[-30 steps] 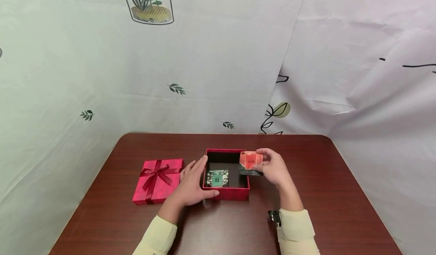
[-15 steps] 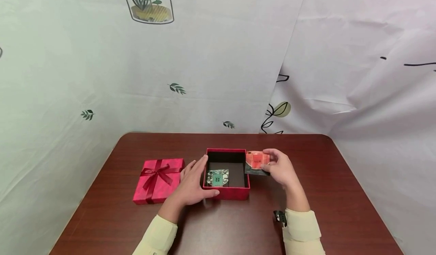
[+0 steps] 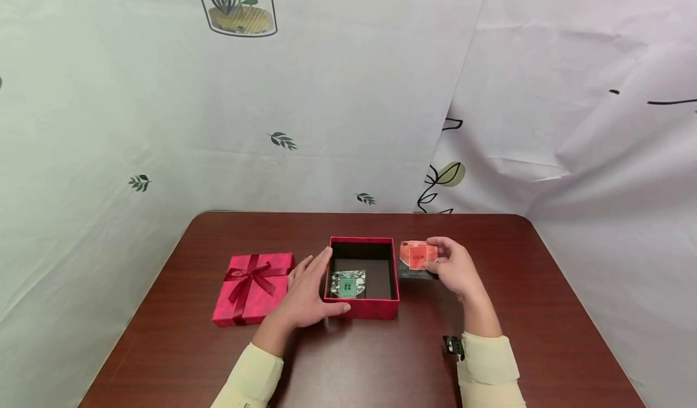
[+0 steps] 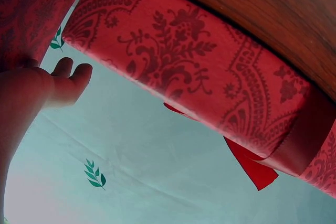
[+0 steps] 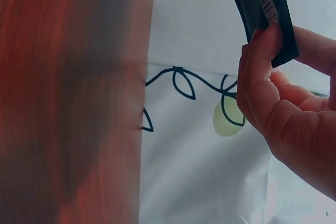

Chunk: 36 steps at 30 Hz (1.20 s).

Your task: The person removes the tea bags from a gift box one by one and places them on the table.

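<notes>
My right hand (image 3: 454, 272) pinches a flat sachet with an orange-and-dark front (image 3: 417, 255), just right of the open red box (image 3: 362, 309). In the right wrist view, the dark back of the sachet (image 5: 281, 22) shows a barcode; a second dark layer beside it could be another sachet or a fold. My left hand (image 3: 307, 296) rests on the box's near left corner, straight fingers along the left wall and thumb at the front. Inside, a green patterned sachet (image 3: 348, 284) lies at the front left. The left wrist view shows the patterned box wall (image 4: 31, 14) by the fingers.
Left of the box lies its red lid (image 3: 253, 290) with a dark red ribbon bow, close to the left hand. Both stand on a brown wooden table (image 3: 362, 371). A pale printed cloth (image 3: 348, 93) hangs behind the table.
The right hand has carried the orange sachet rightward, from over the box's right edge to beside the box. Left hand, box and lid have stayed in place.
</notes>
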Motion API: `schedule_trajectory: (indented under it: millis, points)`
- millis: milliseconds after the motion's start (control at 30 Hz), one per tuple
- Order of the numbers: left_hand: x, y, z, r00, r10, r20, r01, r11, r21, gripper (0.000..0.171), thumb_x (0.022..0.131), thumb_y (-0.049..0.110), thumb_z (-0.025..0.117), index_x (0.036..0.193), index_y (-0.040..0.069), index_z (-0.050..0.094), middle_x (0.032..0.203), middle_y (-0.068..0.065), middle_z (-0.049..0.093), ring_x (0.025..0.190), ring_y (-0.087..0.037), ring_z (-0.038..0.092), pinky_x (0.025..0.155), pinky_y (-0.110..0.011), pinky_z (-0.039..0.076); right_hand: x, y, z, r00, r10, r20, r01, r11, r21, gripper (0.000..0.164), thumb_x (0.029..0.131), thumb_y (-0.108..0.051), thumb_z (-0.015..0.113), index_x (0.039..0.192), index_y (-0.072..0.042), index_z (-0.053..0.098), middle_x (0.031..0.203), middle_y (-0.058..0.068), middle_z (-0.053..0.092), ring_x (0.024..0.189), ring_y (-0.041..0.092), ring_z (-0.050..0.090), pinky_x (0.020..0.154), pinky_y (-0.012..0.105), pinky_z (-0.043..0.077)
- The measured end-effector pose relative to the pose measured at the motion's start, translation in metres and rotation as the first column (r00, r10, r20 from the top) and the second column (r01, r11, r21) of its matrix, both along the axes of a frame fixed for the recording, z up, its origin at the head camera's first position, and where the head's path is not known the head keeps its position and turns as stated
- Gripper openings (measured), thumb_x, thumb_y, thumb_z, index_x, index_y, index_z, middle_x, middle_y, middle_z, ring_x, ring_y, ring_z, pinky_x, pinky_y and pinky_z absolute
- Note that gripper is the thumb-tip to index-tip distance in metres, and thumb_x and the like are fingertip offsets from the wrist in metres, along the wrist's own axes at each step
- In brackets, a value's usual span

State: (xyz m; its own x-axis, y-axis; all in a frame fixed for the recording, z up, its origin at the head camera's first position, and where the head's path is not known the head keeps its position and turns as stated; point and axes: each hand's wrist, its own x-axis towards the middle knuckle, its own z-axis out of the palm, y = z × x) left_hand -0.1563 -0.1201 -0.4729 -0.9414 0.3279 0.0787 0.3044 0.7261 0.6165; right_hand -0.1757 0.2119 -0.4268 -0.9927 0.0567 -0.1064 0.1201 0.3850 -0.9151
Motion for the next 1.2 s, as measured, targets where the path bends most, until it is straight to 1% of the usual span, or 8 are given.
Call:
schedule_trajectory:
  millis: [267,500,867,1067,1200]
  points:
    - [0.0,0.0,0.0,1.0,-0.001,0.003,0.001,1.0,-0.005,0.12,0.066,0.056,0.086,0.161,0.024,0.02,0.162,0.008,0.024,0.145,-0.035,0.019,0.11,-0.062,0.016,-0.005,0.003,-0.01,1.0,0.003,0.013,-0.004,0.999,0.043,0.05,0.087,0.01,0.068,0.134,0.002,0.054,0.116,0.02,0.055,0.087,0.027,0.053,0.066,0.029,0.05]
    - [0.0,0.0,0.001,1.0,0.0,0.011,0.0,1.0,-0.003,0.119,0.067,0.056,0.086,0.161,0.024,0.02,0.162,0.009,0.023,0.145,-0.034,0.018,0.11,-0.061,0.015,-0.009,0.004,-0.018,0.999,0.0,0.033,-0.002,0.999,0.049,0.05,0.087,0.012,0.067,0.134,0.002,0.054,0.115,0.02,0.056,0.088,0.028,0.055,0.068,0.03,0.052]
    - [0.0,-0.001,-0.001,1.0,-0.004,0.013,0.004,1.0,-0.001,0.119,0.068,0.056,0.085,0.161,0.024,0.02,0.162,0.009,0.023,0.145,-0.035,0.018,0.11,-0.061,0.014,-0.015,0.009,-0.03,0.999,0.01,0.052,-0.014,0.996,0.086,0.048,0.086,0.014,0.063,0.132,0.002,0.055,0.114,0.021,0.057,0.094,0.032,0.055,0.069,0.033,0.051]
    - [0.0,-0.001,-0.001,1.0,-0.006,0.014,0.006,1.0,0.006,0.119,0.068,0.057,0.085,0.161,0.024,0.02,0.163,0.009,0.022,0.145,-0.035,0.018,0.11,-0.061,0.014,-0.017,0.01,-0.035,0.998,0.013,0.065,-0.02,0.995,0.102,0.048,0.085,0.015,0.064,0.131,0.002,0.056,0.116,0.021,0.059,0.097,0.032,0.056,0.072,0.034,0.05]
    - [0.0,-0.001,-0.001,1.0,-0.008,0.015,0.008,1.0,0.005,0.119,0.068,0.057,0.085,0.161,0.023,0.019,0.163,0.009,0.022,0.145,-0.035,0.017,0.11,-0.061,0.013,-0.019,0.012,-0.039,0.998,0.018,0.056,-0.025,0.993,0.118,0.048,0.084,0.016,0.066,0.129,0.004,0.057,0.113,0.021,0.061,0.098,0.032,0.057,0.073,0.035,0.05]
